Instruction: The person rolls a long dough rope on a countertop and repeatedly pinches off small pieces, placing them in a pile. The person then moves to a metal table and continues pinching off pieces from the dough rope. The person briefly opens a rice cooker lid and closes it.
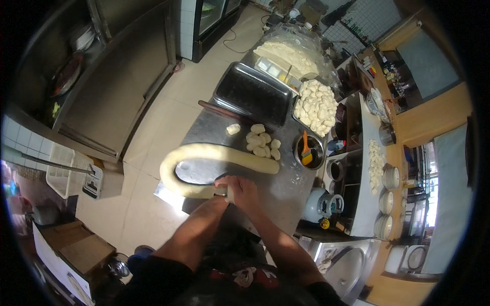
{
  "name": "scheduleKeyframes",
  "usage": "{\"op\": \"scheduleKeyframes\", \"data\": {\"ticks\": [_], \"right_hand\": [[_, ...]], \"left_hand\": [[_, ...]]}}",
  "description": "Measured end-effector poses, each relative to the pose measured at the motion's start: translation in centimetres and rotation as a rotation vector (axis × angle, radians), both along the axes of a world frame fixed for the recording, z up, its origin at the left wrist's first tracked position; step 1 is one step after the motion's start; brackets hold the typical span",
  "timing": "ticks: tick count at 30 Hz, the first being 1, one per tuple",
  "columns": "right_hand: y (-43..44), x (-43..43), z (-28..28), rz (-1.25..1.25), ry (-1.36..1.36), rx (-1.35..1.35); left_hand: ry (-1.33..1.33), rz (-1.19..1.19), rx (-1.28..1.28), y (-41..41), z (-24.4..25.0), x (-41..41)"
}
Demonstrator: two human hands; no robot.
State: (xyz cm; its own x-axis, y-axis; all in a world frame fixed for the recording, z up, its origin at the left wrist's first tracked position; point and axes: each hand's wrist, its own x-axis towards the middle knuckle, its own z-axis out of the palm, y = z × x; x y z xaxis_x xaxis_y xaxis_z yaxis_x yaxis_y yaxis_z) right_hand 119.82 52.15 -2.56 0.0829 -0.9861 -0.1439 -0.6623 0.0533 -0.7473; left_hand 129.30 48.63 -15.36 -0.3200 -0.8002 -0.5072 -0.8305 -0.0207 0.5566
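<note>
A long dough rope lies in a U on the metal worktable. Its near end runs up to my left hand, which has a metallic band at the wrist. Close against it, my right hand curls around a small pale dough piece. My right hand partly covers the left, so the left fingers' grip on the rope is unclear. Beyond the rope sit a small pile of cut dough pieces and one separate lump.
A black baking tray and a wooden rolling pin lie farther back. A heaped tray of dough pieces stands beside a metal bowl with an orange brush. At right are a gas cylinder and stacked plates.
</note>
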Motion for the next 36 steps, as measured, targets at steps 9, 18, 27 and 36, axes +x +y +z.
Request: {"op": "scheduleKeyframes", "data": {"ticks": [9,18,27,36], "right_hand": [[0.5,-4.7,-12.1,-0.029,0.141,0.098],[0.0,-1.8,-9.2,-0.318,0.08,0.115],[-4.2,-3.1,-4.2,-0.285,-0.065,0.16],[-0.1,-1.0,-6.6,0.002,0.098,0.147]], "left_hand": [[-0.007,0.1,-0.422,5.8,3.2,2.8],[0.091,-0.012,-0.211,3.3,5.8,0.9],[-0.041,0.117,-0.105,1.3,2.8,1.2],[-0.071,0.159,-0.588,6.7,1.2,4.4]]}}
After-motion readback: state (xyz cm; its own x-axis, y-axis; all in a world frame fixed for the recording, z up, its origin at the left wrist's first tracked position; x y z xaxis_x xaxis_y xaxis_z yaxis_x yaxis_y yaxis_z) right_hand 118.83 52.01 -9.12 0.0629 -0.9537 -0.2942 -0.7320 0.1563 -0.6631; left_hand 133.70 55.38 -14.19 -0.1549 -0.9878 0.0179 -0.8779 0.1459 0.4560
